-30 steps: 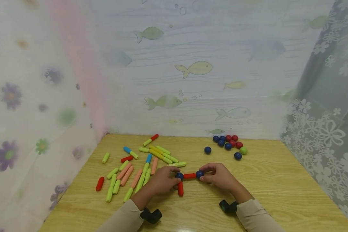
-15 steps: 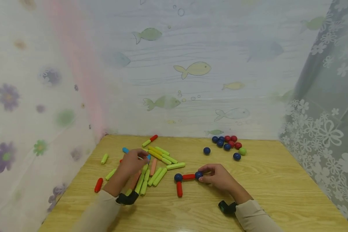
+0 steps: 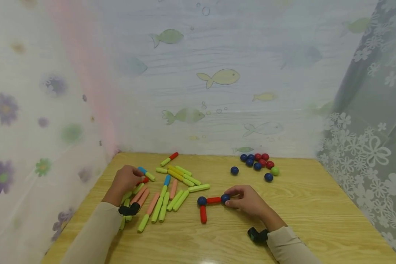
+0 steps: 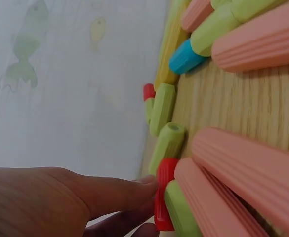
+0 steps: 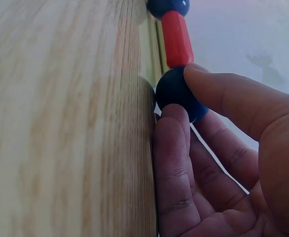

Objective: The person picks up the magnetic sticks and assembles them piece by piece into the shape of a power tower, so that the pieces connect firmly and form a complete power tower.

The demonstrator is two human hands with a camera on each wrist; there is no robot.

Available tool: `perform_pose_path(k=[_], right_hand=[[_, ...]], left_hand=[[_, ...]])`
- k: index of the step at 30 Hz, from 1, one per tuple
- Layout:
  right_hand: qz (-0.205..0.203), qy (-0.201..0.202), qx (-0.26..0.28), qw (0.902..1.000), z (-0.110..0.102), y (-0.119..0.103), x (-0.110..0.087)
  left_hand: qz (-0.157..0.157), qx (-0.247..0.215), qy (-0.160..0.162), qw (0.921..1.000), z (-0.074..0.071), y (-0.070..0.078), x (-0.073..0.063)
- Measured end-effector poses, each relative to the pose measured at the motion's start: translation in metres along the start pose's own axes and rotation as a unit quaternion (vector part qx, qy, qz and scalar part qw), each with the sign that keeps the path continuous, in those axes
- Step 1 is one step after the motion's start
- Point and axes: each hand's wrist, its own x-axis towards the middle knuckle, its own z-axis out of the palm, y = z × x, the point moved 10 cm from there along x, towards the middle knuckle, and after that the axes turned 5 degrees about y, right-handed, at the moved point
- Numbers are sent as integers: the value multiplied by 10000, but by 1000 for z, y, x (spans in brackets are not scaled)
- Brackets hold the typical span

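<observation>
With thumb and fingertips, my left hand [image 3: 127, 179] pinches a short red rod [image 4: 165, 192], which lies among green and salmon rods at the left of the table. A blue-and-green rod [image 3: 146, 173] is just beyond those fingers. My right hand [image 3: 247, 201] holds a blue ball [image 5: 176, 94] between thumb and fingers. That ball joins a red rod [image 3: 213, 200] leading to a second blue ball [image 3: 202, 201]. From this second ball another red rod [image 3: 203, 214] points toward the near edge, forming an L shape flat on the table.
Many green, yellow and salmon rods [image 3: 151, 207] are spread over the left half of the wooden table [image 3: 283, 242]. Loose blue balls [image 3: 234, 170], red balls [image 3: 265, 157] and one green ball [image 3: 275, 171] sit at the back right. Printed curtains enclose the table.
My left hand let go of the blue ball at the corner and moved left across the rods to the short red one. My right hand stays on its ball.
</observation>
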Motion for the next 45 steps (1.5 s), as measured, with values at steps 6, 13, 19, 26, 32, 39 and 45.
perform_pose_path(k=[6,13,19,26,32,39,45], right_hand=[[-12,-48,117,9999,2,-2,-1],[-4,-37,123,9999,1,0,-1],[10,-15,148,9999,2,0,-1],[2,-16,25,10000,1,-1,0],[-103,-54,31,9999,2,-3,0],[-2,-7,64,10000,4,-3,-1],[-43,23,2,10000,3,-3,0]], left_hand=[[-28,77,-16,10000,3,-4,1],[23,257,-87,9996,6,-2,5],[80,439,-10,9990,8,-2,7],[580,-216,442,9971,10,34,-13],[822,-956,96,9920,46,86,-46],[1565,-1152,-751,9781,108,143,-79],[1623,-959,-887,9781,146,169,-92]])
